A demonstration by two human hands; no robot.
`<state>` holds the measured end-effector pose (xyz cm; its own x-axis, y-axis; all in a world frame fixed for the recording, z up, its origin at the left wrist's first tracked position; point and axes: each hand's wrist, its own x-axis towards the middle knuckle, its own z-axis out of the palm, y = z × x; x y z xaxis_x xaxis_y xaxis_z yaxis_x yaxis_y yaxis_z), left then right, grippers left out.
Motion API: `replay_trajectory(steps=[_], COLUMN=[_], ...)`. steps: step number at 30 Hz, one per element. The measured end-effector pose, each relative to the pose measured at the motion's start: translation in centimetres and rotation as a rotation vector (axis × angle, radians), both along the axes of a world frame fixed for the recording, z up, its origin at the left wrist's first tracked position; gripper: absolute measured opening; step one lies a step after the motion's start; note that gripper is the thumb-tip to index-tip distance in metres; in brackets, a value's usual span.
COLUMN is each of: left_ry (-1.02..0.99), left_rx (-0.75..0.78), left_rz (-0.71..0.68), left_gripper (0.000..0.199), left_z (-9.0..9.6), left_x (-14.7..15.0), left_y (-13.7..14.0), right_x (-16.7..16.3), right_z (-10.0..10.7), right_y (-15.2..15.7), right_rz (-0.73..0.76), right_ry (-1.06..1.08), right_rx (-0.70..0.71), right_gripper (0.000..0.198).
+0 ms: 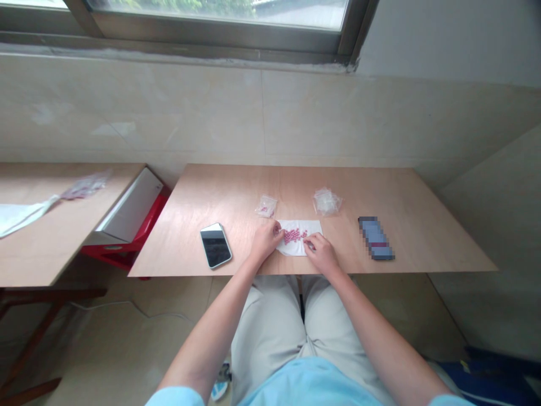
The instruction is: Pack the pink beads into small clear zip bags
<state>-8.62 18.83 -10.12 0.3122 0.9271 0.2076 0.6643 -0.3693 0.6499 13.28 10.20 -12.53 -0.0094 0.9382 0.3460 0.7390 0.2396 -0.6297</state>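
Many small pinkish-red beads [292,235] lie in a loose group on a white sheet [313,225], paper or cloth, near the table's front edge. My left hand [266,239] rests at the sheet's left edge, its fingers curled together beside the beads. On the right side of the sheet, my right hand [323,254] has thumb and fingertips pinched close to a few beads. Whatever either hand holds is too small to make out. Just beyond the sheet sits a small clear bag [266,206] with some reddish bits inside. A pile of clear plastic bags [327,202] lies to its right.
A phone [216,246] lies left of my hands, and a second, blurred-out phone [377,238] lies to the right. The wooden table [228,186] meets a tiled wall under a window. Across a gap at left, another table [42,254] stands near a red stool [154,223].
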Motion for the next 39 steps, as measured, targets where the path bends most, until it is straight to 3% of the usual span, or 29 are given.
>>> replay_trajectory(steps=[5, 8, 11, 14, 19, 23, 29, 39], left_ry=[-0.025, -0.031, -0.019, 0.003, 0.008, 0.006, 0.064, 0.165], left_rx=[0.019, 0.032, 0.024, -0.002, -0.004, -0.008, 0.017, 0.087], left_rz=[-0.005, -0.006, -0.016, -0.021, -0.028, -0.026, -0.007, -0.015], left_gripper=[0.008, 0.009, 0.009, 0.010, 0.009, 0.009, 0.009, 0.006], left_z=[0.0, 0.0, 0.1, 0.2, 0.4, 0.5, 0.4, 0.3], left_x=[-0.1, -0.1, -0.1, -0.1, -0.2, -0.1, 0.2, 0.4], left_y=[-0.1, -0.1, 0.0, 0.1, 0.1, 0.0, -0.1, -0.6], right_x=[0.0, -0.5, -2.2, -4.8, -6.9, -4.3, 0.6, 0.5], right_z=[0.6, 1.1, 1.6, 2.7, 4.1, 3.3, 1.1, 0.5], right_y=[0.1, 1.1, 2.8, 4.6, 5.9, 5.1, 2.3, 1.1], right_rz=[-0.014, -0.114, -0.172, -0.100, 0.101, 0.006, -0.070, -0.012], right_ry=[0.131, 0.329, 0.504, 0.547, 0.467, 0.428, 0.130, -0.023], right_rx=[-0.023, -0.052, -0.079, -0.105, -0.139, -0.111, -0.016, 0.013], right_gripper=[0.013, 0.014, 0.018, 0.018, 0.022, 0.023, 0.023, 0.028])
